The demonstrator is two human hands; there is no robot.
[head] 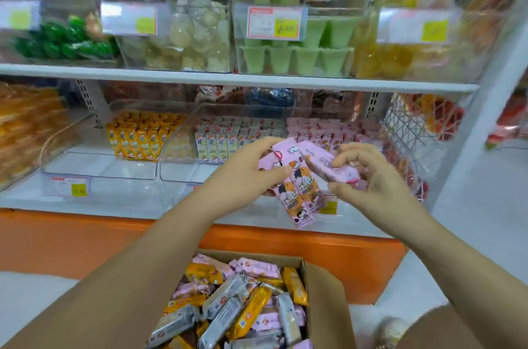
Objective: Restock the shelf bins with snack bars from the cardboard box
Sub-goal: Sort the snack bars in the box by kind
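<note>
Head view: looking down over both forearms at a shop shelf, with an open box below.
Left hand (251, 174): grasps a bunch of pink snack bars (298, 194), thumb laid across their fronts; their lower ends hang down in front of the shelf edge.
Right hand (371, 180): fingers and thumb curl round the end of a single pink bar (328, 167), which lies tilted and touches the top of the bunch.
Where the bars are: both hands are raised above the box, in front of the lower shelf's bins and just before the pink one.
Cardboard box (325, 291): open at the bottom of the view, between the forearms, with a loose heap of mixed bars (228, 311) in pink, yellow and silver-grey wrappers.
Yellow bin (134, 142): clear plastic, left of the three; yellow bars stand in rows at its back, its front floor bare.
Middle bin (220, 145): clear plastic; pale-wrapped bars stand upright in rows.
Pink bin (311, 130): rows of pink bars, partly hidden by the hands.
Wire basket (405, 134): right of the pink bin; its contents are blurred.
Price tag (73, 188): on the lower shelf's edge under the yellow bin.
Upper shelf (228, 77): clear bins of green cups (297, 55) and pale wrapped sweets (194, 31), both blurred.
Shelf base (85, 240): orange, behind the box.
</note>
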